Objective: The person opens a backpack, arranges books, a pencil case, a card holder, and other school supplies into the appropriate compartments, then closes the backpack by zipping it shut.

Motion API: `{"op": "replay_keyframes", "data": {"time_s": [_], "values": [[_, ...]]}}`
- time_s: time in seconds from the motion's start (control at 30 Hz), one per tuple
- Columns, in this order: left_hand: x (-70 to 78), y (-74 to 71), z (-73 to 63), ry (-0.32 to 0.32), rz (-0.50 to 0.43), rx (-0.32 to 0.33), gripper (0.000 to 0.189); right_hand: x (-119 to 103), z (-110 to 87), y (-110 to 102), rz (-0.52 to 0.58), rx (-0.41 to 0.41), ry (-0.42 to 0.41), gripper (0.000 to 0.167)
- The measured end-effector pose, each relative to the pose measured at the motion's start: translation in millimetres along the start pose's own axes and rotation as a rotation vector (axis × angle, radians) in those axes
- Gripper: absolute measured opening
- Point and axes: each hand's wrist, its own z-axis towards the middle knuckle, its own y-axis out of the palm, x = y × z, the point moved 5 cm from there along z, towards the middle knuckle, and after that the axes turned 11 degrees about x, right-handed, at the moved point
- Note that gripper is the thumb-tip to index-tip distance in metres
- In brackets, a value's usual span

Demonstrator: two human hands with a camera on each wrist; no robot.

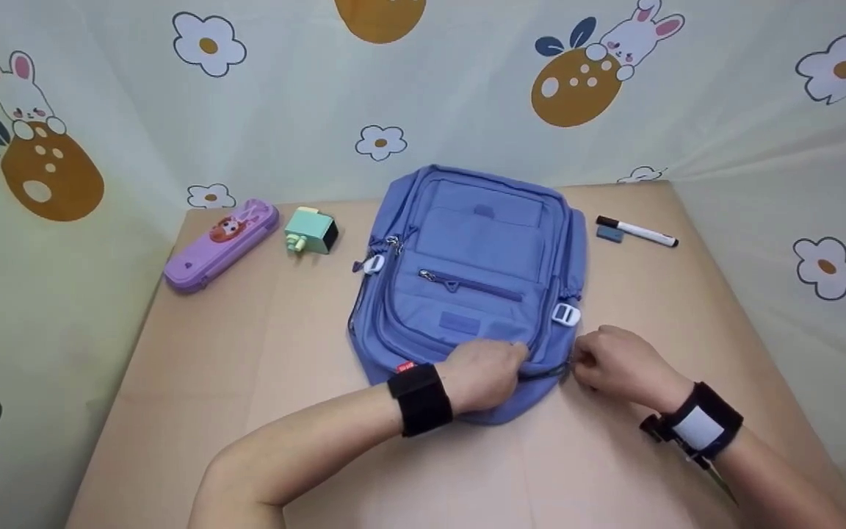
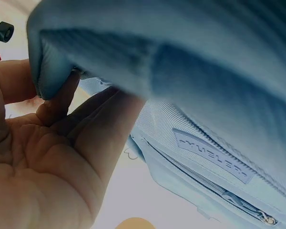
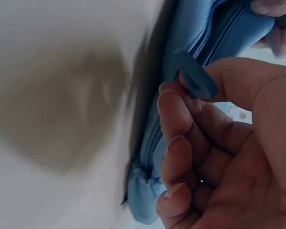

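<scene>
A blue backpack (image 1: 485, 231) lies on the table with its front pocket side up. My left hand (image 1: 483, 375) grips the bag's fabric near its lower edge; in the left wrist view the thumb and fingers (image 2: 59, 102) pinch a fold of it. Beside the lower right corner, my right hand (image 1: 623, 367) pinches a blue zipper pull (image 3: 198, 78) between thumb and forefinger. In the right wrist view, the zipper is parted above the pull, and part of the left hand shows at the top right.
On the table (image 1: 195, 382), a purple pencil case (image 1: 221, 250) and a mint-green block-shaped object (image 1: 311, 231) sit left of the bag. At right lie a marker (image 1: 640, 231) and a small blue-grey block (image 1: 609, 234). A patterned curtain (image 1: 283, 125) hangs behind.
</scene>
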Motion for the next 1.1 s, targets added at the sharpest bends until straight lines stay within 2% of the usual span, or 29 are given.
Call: {"op": "replay_keyframes", "data": {"time_s": [0.17, 0.5, 0.67, 0.77, 0.9, 1.0, 1.1], "values": [[-1.5, -3.2, -2.3, 0.046, 0.006, 0.045, 0.010, -16, -2.2, -1, 0.003, 0.010, -0.041, 0.023], [-4.4, -5.6, -5.7, 0.108, -0.005, 0.045, 0.019, -26, -4.8, 4, 0.042, -0.034, -0.018, 0.024], [-5.5, -13.2, -18.5, 0.156, -0.011, 0.077, 0.027, -26, -4.9, 6, 0.037, -0.044, -0.018, 0.024], [-9.7, -19.1, -29.3, 0.161, -0.003, 0.082, 0.029, -26, -5.1, 7, 0.026, -0.034, -0.030, 0.024], [-22.9, -25.9, -45.3, 0.147, 0.016, 0.094, 0.030, -27, -5.7, 6, 0.017, -0.023, -0.044, 0.024], [-33.4, -29.2, -56.1, 0.147, 0.012, 0.143, 0.024, -27, -6.2, 5, 0.003, -0.010, -0.057, 0.025], [-41.3, -29.1, -60.9, 0.153, -0.015, 0.196, 0.017, -29, -7.0, 4, -0.019, 0.016, -0.078, 0.026]]}}
